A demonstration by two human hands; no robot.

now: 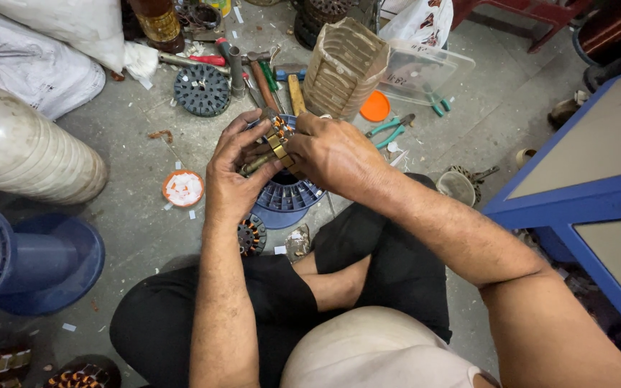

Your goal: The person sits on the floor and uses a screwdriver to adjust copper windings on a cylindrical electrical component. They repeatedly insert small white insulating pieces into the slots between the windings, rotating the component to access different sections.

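A slotted round core is held at the centre between the left hand and the right hand. A toothed disc is found at eleven o'clock, hand tools at twelve, pliers at two, and a small dish at nine.

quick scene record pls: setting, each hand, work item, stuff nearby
setting: person sits cross-legged on a grey concrete floor
left hand: cups the wound motor stator from the left side
right hand: fingers on the stator's top edge, by the copper windings
under stator: blue round stand
nearby tools: green-handled pliers, hammer
other: orange lid, black slotted disc, small dish of white slips
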